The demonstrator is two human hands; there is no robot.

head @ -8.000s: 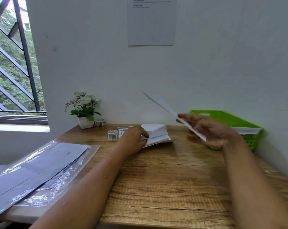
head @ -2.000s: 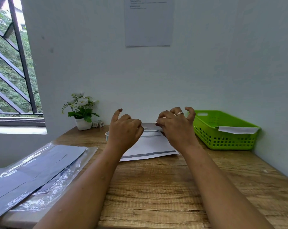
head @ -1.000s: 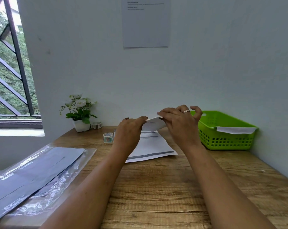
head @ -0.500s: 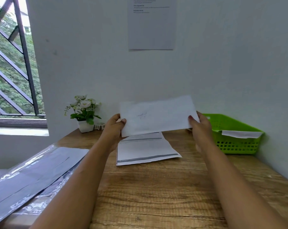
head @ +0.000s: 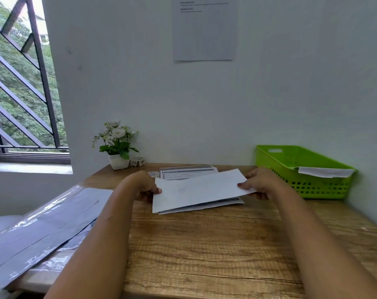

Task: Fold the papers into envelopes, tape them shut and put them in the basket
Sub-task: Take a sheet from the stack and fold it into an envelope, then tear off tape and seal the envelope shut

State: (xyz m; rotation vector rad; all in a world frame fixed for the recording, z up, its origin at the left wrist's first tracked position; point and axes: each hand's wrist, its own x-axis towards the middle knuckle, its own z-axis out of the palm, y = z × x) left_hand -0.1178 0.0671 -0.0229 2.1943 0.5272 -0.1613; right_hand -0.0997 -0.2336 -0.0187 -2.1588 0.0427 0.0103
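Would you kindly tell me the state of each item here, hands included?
white sheet: held low over the printed papers, tilted.
left hand: pinches the sheet's left edge.
right hand: pinches its right edge.
printed papers: flat on the desk, partly covered.
green basket: upright, holds one white paper.
white paper: rests across the basket's rim.
tape roll: partly hidden behind the left hand.
flower pot: upright.

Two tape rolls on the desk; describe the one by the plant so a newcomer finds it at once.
On the wooden table, go to the far left corner, where a white flower pot stands against the wall. The tape roll sits just right of that pot. Unlike the second roll, nearer and half hidden behind the left hand, it shows fully.
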